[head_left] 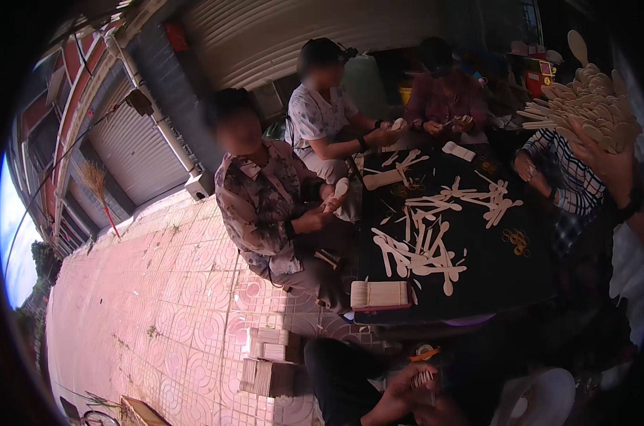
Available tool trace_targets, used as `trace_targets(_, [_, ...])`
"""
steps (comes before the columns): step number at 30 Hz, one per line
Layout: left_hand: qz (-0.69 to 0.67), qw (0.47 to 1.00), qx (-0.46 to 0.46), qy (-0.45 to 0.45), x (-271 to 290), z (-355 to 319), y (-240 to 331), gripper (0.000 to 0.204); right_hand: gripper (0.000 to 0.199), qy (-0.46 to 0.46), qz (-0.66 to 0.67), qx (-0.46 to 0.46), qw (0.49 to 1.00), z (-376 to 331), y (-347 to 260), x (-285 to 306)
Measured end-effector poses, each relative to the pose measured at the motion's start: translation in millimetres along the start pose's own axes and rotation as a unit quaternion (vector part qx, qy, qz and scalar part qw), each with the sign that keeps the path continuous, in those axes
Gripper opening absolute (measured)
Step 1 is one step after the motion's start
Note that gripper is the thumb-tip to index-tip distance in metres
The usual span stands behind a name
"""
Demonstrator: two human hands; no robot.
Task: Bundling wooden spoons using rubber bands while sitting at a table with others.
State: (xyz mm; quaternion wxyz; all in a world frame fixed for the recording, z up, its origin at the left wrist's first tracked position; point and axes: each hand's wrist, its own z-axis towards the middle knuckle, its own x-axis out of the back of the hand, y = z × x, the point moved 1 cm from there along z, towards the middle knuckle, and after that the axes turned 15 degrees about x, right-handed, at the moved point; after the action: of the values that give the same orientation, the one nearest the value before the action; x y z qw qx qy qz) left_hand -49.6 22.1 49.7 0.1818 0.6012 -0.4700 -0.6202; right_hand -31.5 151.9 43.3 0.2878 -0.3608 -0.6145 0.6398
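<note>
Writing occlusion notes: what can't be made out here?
All in the head view:
- Right hand: deep shadow and the lower edge hide its grip.
- Bundle: partly covered by the fingers of the left hand.
- Checked-shirt person: head hidden behind the raised bunch of spoons.
- Loose wooden pieces: overlap, so no exact count.
- Rubber bands: too small and tangled to count.

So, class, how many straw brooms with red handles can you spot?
1: the broom, bristles up, near a roll-up shutter at picture left. Others may be hidden.
</note>
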Motion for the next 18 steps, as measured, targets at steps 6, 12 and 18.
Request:
trace_targets(6, [0.024,0.999,-0.030,0.012,5,-6,-1,0.013,0.019,0.018,0.027,-0.012,0.999,-1,5,2])
trace_targets(12, [0.055,0.998,-0.017,0.030,1,-7,-5,0.007,0.019,0.024,0.062,-0.043,0.997,-1,13,6])
trace_targets(18, [0.130,0.990,-0.043,0.037,1,-3,-13,0.007,0.019,0.006,0.083,-0.055,0.995,-3,14,11])
